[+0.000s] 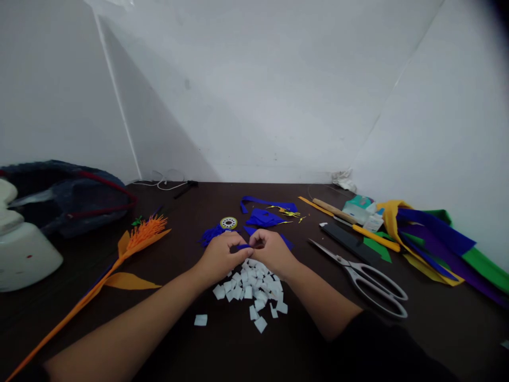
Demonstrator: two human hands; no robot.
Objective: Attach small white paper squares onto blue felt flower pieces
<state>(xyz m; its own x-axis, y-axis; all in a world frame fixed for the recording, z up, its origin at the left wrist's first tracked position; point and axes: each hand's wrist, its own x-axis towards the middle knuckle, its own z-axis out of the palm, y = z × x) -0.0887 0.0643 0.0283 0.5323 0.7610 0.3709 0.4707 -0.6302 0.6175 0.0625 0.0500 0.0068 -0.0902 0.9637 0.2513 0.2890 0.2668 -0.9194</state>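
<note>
My left hand [221,254] and my right hand [273,252] meet over the middle of the dark table. Between their fingertips they pinch a small strip of blue paper [243,246], partly hidden by the fingers. Just below lies a loose pile of small white paper squares [248,292]. Beyond the left hand are a bunch of thin blue strips [211,234] and a roll of tape [228,223]. Cut blue pieces [263,217] with yellow scraps [291,214] lie past the right hand.
An orange paper flower [147,233] rests at left, near a white bottle [26,254] and a dark bag [91,196]. To the right are open scissors [350,265], a black sheath [350,242], a yellow-handled cutter [376,237] and folded coloured sheets [437,239]. A wall [254,106] stands behind.
</note>
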